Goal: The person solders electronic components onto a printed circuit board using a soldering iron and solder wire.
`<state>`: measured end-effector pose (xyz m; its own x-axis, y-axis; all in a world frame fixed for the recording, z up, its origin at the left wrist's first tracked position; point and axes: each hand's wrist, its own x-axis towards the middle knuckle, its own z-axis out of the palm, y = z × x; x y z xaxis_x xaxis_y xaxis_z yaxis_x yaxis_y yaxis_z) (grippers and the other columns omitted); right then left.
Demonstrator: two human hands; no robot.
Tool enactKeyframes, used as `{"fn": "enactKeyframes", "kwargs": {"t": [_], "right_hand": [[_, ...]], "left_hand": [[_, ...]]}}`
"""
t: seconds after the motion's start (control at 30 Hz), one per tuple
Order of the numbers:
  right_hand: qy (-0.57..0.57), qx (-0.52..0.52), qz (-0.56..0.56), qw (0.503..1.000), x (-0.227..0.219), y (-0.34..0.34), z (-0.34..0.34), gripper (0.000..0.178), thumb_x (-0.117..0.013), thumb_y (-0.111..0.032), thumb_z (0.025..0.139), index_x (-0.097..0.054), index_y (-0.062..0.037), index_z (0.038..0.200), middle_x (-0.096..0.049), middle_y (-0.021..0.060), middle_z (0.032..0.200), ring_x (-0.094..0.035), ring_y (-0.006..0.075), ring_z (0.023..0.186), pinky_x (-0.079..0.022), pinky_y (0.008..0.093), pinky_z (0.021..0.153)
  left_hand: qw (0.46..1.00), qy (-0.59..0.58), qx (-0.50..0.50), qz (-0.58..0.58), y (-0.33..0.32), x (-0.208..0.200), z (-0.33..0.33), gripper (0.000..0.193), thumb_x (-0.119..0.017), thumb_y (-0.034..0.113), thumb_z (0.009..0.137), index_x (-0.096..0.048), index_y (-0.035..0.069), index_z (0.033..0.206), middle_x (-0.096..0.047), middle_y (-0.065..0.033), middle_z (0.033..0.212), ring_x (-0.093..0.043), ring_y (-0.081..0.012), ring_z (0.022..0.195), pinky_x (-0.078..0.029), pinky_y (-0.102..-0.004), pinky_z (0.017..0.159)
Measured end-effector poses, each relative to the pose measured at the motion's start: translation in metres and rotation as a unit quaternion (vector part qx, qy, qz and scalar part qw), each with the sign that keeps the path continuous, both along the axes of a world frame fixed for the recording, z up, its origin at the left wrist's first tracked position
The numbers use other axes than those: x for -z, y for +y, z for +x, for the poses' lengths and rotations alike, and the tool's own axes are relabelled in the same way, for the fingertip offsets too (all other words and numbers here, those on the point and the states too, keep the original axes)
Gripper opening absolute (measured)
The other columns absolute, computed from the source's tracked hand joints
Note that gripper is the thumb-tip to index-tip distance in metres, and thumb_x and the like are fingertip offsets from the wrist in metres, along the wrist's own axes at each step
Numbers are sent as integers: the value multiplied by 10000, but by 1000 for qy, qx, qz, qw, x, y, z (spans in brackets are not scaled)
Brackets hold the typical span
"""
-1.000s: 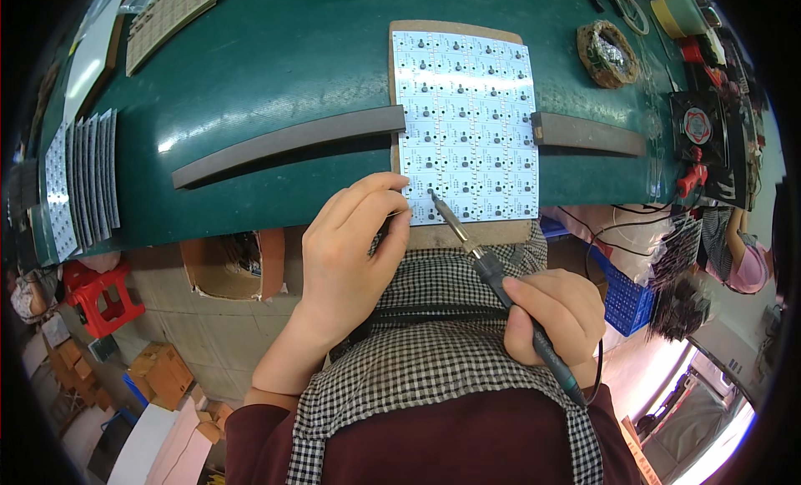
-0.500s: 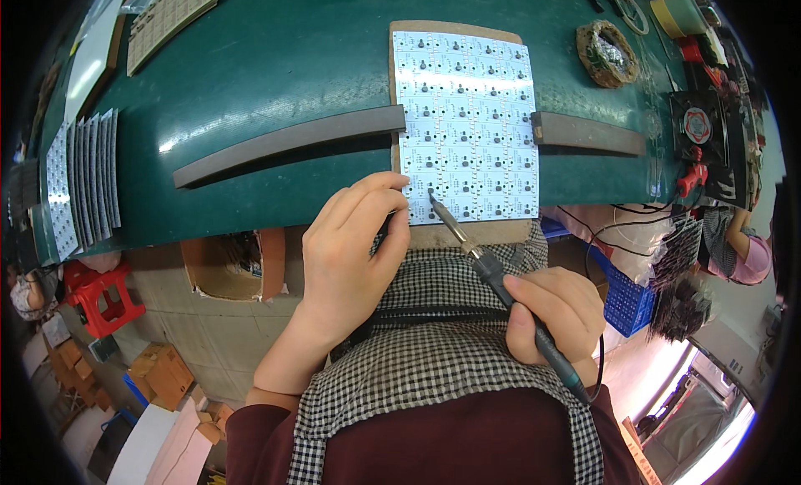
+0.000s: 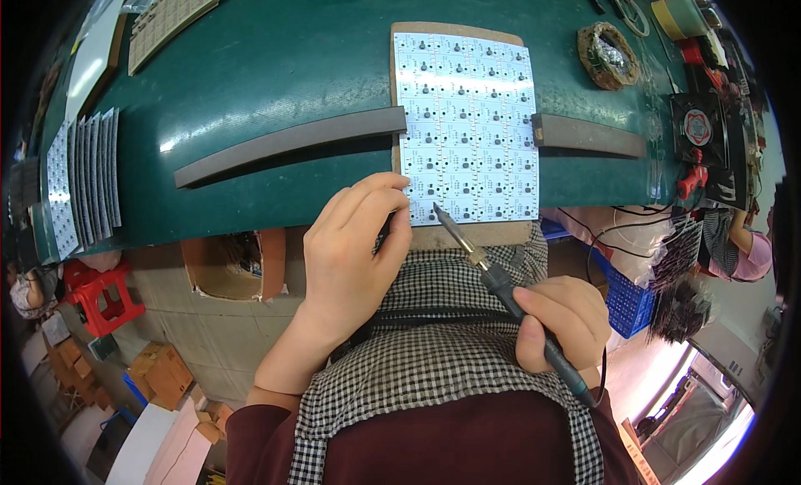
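A white circuit board panel (image 3: 467, 126) with rows of small dark parts lies on a brown backing board (image 3: 492, 233) near the table's front edge. My right hand (image 3: 567, 322) is closed round the dark grip of a soldering iron (image 3: 501, 285). The iron points up and left, its tip over the panel's lower left part, close to the lowest row. At the panel's lower left edge is my left hand (image 3: 355, 239), fingers bent and the fingertips at the edge. Whatever its thumb and fingers may pinch is hidden from view.
Dark bars (image 3: 292, 143) lie left and right of the panel on the green table (image 3: 275, 68). A round holder with silvery material (image 3: 609, 55) sits at the back right. Upright boards (image 3: 92, 180) stand at the left. A black fan unit (image 3: 699, 128) is at the right.
My right hand has drawn the soldering iron slightly down and right, so its tip has left a dark part in the second-lowest row. My left hand stays almost in place.
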<state>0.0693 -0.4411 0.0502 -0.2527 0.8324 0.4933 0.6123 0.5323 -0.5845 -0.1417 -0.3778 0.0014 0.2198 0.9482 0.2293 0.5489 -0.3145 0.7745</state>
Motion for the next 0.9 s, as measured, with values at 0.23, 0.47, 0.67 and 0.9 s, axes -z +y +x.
{"fn": "enactKeyframes", "kwargs": {"t": [0.23, 0.47, 0.67, 0.9], "right_hand": [[15, 11, 5, 1000, 2, -5, 3, 181, -662, -65, 741, -694, 24, 896, -645, 75, 675, -630, 185, 525, -505, 266, 444], [15, 12, 4, 1000, 5, -2, -1, 190, -673, -52, 733, -695, 24, 906, -646, 80, 686, -632, 180, 539, -502, 264, 452], [34, 12, -16, 999, 8, 5, -5, 215, -696, -21, 709, -697, 23, 919, -647, 80, 697, -632, 184, 547, -504, 267, 463], [3, 17, -18, 1000, -3, -1, 7, 216, -688, -39, 724, -695, 10, 935, -659, 83, 712, -650, 204, 576, -514, 287, 493]], "left_hand": [[999, -34, 9, -1, -12, -3, -1, 136, -678, -62, 742, -611, 16, 832, -702, -90, 1028, -481, -95, 576, -397, -225, 518], [999, -13, 17, 40, -18, 3, -1, 148, -680, -64, 736, -605, 17, 835, -710, -105, 1014, -572, -131, 644, -428, -237, 524], [999, 14, 18, 24, -16, 1, -3, 138, -673, -67, 754, -610, 10, 851, -712, -114, 1001, -675, -234, 831, -519, -291, 687], [1000, 0, 12, 7, -11, -1, 2, 143, -667, -76, 766, -618, 4, 874, -710, -117, 990, -675, -263, 879, -525, -319, 767]]}}
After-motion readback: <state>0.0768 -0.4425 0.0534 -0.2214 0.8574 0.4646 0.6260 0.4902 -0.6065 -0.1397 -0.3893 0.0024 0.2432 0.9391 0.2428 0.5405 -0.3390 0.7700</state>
